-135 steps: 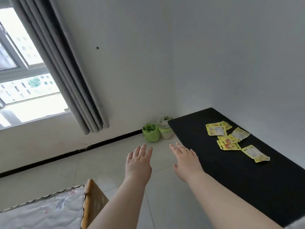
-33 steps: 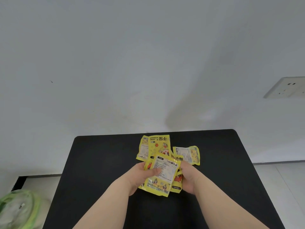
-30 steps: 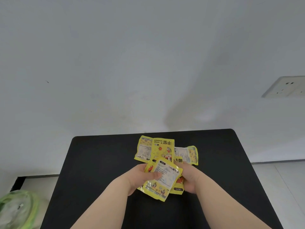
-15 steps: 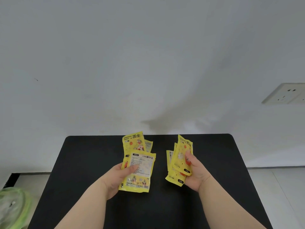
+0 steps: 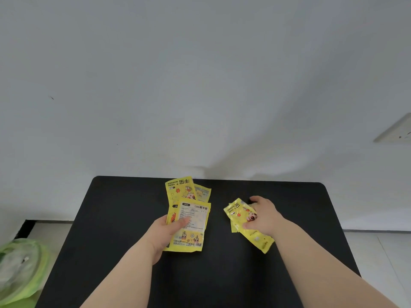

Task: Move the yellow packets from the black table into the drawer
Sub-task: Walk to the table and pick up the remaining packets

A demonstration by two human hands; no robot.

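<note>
Packets, yellow, printed "HAND WARMER", in two lots over the table (image 5: 111,218).

Left lot (image 5: 189,225): a small stack grasped in the left hand (image 5: 165,232), thumb pressed across the top packet's text side, fingers under the stack. Top packet shows its back: white text panel above, cartoon strip and barcode at the near edge. Behind it, toward the wall, further packets fan out: one front-up with bold lettering (image 5: 180,188), and one partly covered just beside it on the right (image 5: 203,193). Whether these two rest on the table or belong to the held stack cannot be told.

Right lot (image 5: 246,223): at least two packets, tilted, front-up, grasped in the right hand (image 5: 263,217), fingers curled over the far edge, thumb on the face. Near corner juts out toward the viewer, past the wrist.

Lots well apart, bare black surface between them.

Table: black, rounded corners, set against a white wall (image 5: 200,85).

Socket (image 5: 395,131): on the wall, right edge.

Green bag (image 5: 20,270): on the floor, left of the table, blurred.
</note>
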